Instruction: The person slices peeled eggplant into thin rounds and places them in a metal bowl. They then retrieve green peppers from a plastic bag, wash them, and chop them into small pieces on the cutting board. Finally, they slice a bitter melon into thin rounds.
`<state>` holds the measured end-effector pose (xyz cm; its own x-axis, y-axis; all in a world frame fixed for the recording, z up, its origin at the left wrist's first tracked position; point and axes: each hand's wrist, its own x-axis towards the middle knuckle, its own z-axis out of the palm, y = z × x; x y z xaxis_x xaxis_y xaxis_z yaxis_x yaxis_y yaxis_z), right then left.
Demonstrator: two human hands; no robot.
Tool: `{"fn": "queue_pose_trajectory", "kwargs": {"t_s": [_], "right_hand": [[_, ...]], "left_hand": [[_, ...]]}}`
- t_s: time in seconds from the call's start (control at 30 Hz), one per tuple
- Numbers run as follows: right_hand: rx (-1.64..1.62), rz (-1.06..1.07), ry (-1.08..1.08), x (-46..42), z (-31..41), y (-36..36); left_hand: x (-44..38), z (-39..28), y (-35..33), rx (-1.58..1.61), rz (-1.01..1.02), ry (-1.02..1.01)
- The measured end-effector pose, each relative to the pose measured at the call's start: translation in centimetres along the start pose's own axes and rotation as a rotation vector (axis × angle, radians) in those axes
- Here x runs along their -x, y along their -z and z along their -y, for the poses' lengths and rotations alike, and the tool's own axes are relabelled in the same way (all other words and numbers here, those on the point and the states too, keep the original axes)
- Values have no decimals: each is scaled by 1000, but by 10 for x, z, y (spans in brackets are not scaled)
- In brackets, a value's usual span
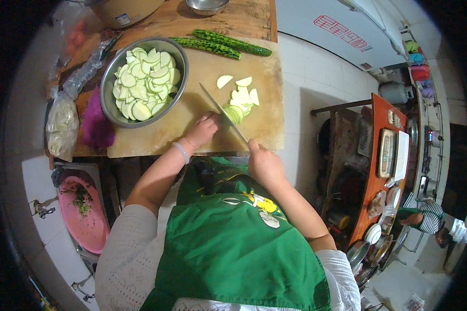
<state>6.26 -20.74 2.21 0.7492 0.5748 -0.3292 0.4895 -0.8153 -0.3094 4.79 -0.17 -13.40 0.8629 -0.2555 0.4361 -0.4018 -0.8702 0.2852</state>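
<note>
My right hand (266, 161) grips the handle of a kitchen knife (220, 109), seen nearly edge-on above a worn cutting board (194, 105). Close against the blade's left side, my left hand (203, 130) rests with curled fingers; whatever lies beneath them is hidden. Overlapping slices of a pale green vegetable, perhaps zucchini (235, 112), lean along the blade's right side. Beyond them lie loose half-round pieces (243, 95). A metal bowl (183, 83) heaped with similar slices (146, 83) stands on the board's left. Two dark green, bumpy cucumbers (233, 44) lie along the far edge.
Left of the bowl are a purple mesh bag (97, 120) and a plastic bag (62, 124). A small metal bowl (207, 6) stands at the back. Below left, a pink basin (81, 217) holds green scraps. Another person (428, 217) is at the far right, beyond an orange-topped table (367, 202).
</note>
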Motion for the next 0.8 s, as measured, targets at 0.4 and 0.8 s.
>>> {"fn": "queue_pose_trajectory", "kwargs": {"t_s": [0.4,0.8], "right_hand": [[-51,-11,-19,-1,4,5],[-45,-39,-8,-1,1,-8]], "left_hand": [[-4,-2,6,40,-65,-17],[-5,-4,11,37,-21,8]]}}
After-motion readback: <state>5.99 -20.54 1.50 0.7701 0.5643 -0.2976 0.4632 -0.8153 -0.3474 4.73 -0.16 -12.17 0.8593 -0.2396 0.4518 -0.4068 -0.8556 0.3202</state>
